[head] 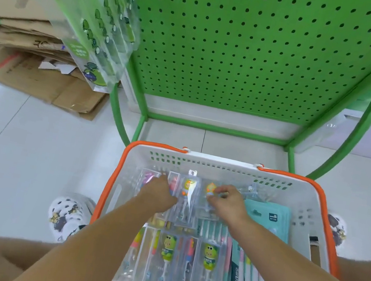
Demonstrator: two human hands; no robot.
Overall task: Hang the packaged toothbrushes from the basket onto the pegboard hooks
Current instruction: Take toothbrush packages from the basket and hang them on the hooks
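Note:
A white basket (pixel 231 167) with an orange rim sits on the floor in front of the green pegboard (pixel 247 39). It holds several clear packs of children's toothbrushes and teal multi-packs (pixel 267 219). My left hand (pixel 158 192) reaches down onto the packs at the far left, fingers curled around a pack with a red figure (pixel 173 182). My right hand (pixel 228 203) pinches a clear pack with an orange and yellow figure (pixel 210 190). An upright pack with an orange figure (pixel 187 195) stands between the hands.
Green-printed packs (pixel 90 14) hang from the pegboard's left side. Flattened cardboard boxes (pixel 22 49) lie on the tiled floor at the left. The rack's green frame legs (pixel 290 156) stand just behind the basket. My patterned shoes (pixel 67 216) flank the basket.

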